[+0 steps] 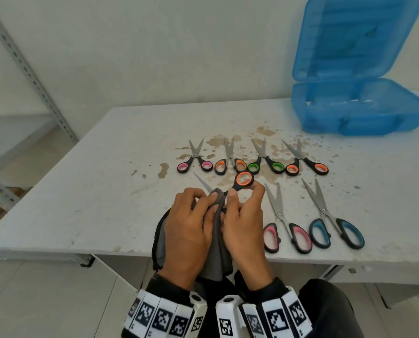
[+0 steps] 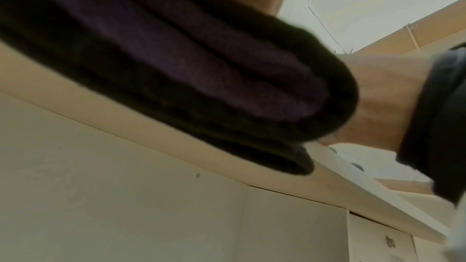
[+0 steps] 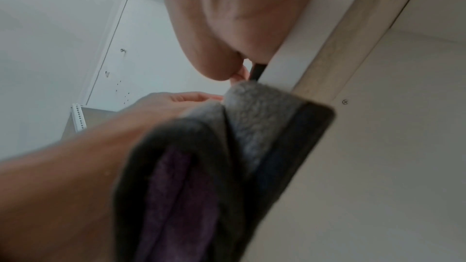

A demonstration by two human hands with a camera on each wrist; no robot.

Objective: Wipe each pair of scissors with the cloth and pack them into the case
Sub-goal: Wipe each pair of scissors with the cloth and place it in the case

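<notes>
Left hand [image 1: 188, 230] pinches the grey cloth [image 1: 217, 254] around the blade of the orange-handled scissors [image 1: 242, 181]; right hand [image 1: 246, 228] grips their handle at 12 o'clock. The case [image 1: 355, 113] sits open at 2 o'clock on the surface [image 1: 105, 191].

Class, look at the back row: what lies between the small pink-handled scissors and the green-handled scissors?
In the head view, one pair of small orange-handled scissors lies between the small pink-handled scissors and the green-handled scissors.

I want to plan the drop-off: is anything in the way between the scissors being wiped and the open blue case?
Four small scissors lie in a row on the table between the held orange scissors and the blue case. Lifted over them, nothing visible blocks the path; the lid stands open.
</notes>
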